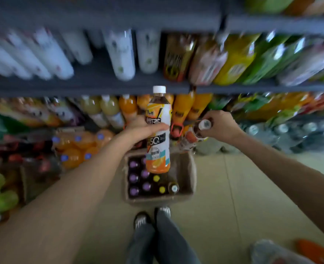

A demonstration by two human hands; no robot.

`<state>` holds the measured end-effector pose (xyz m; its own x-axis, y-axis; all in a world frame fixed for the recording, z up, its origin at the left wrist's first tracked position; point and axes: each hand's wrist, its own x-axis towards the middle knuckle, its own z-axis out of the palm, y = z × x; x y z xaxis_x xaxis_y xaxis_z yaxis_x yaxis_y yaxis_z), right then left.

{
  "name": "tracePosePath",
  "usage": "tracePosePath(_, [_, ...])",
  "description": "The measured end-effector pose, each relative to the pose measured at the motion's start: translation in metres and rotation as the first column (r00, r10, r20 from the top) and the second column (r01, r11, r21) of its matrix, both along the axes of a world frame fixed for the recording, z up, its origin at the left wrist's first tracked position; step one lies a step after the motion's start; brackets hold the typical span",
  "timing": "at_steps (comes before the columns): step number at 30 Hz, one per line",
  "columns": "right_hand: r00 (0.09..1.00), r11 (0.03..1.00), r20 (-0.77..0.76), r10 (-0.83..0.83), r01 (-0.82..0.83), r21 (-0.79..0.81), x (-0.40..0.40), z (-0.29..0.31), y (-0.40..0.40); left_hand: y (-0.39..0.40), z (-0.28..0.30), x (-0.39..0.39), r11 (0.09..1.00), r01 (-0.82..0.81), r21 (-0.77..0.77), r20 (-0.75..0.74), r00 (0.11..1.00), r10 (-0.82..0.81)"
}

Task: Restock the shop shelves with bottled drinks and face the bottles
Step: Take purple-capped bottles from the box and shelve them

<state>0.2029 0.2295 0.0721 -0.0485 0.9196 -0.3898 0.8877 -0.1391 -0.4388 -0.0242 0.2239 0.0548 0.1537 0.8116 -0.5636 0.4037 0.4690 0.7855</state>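
Observation:
My left hand (141,130) grips a tall bottle (158,141) with a white cap and an orange-and-white label, held upright in front of the lower shelf. My right hand (221,126) holds a second bottle (193,136) by its neck just under the white cap, its body pointing down and left. Below both stands an open cardboard box (187,168) on the floor, with several dark bottles with purple, yellow and white caps in it. The lower shelf row behind holds orange and yellow juice bottles (182,105).
The dark upper shelf (92,84) carries white bottles on the left and brown, yellow and green ones on the right. Packs of orange drinks (77,147) and water bottles (283,130) stand on the floor. My shoes (151,216) are just behind the box.

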Motion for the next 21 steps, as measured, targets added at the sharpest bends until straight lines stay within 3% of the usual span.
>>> tracePosePath(4, [0.996, 0.967, -0.046, -0.078, 0.087, 0.238, 0.031, 0.201, -0.002, 0.016, 0.157, 0.025, 0.978, 0.083, 0.191, -0.006, 0.996, -0.084])
tracePosePath(7, [0.954, 0.898, -0.261, -0.147, 0.239, 0.369, 0.066, 0.316, -0.019, 0.020, 0.249, 0.054, 0.922, 0.127, 0.364, -0.012, 0.991, -0.132])
tracePosePath(10, [0.910, 0.798, -0.401, -0.103, 0.317, 0.513, 0.100, 0.396, -0.036, 0.023, 0.321, 0.086, 0.835, 0.175, 0.522, -0.073, 0.984, -0.161])
tracePosePath(14, [0.872, 0.650, -0.479, -0.101, 0.422, 0.632, 0.142, 0.454, -0.039, 0.020, 0.382, 0.141, 0.720, 0.176, 0.671, -0.133, 0.984, -0.116])
tracePosePath(16, [0.891, 0.631, -0.427, -0.156, 0.422, 0.651, 0.171, 0.469, -0.037, 0.019, 0.400, 0.173, 0.640, 0.187, 0.745, -0.200, 0.978, -0.053])
tracePosePath(19, [0.951, 0.665, -0.144, -0.273, 0.294, 0.687, 0.224, 0.478, -0.040, 0.026, 0.417, 0.230, 0.557, 0.162, 0.814, -0.196, 0.981, 0.001])
tracePosePath(21, [0.948, 0.717, 0.032, -0.316, 0.216, 0.663, 0.262, 0.476, -0.042, 0.030, 0.423, 0.273, 0.554, 0.149, 0.819, -0.191, 0.982, 0.018])
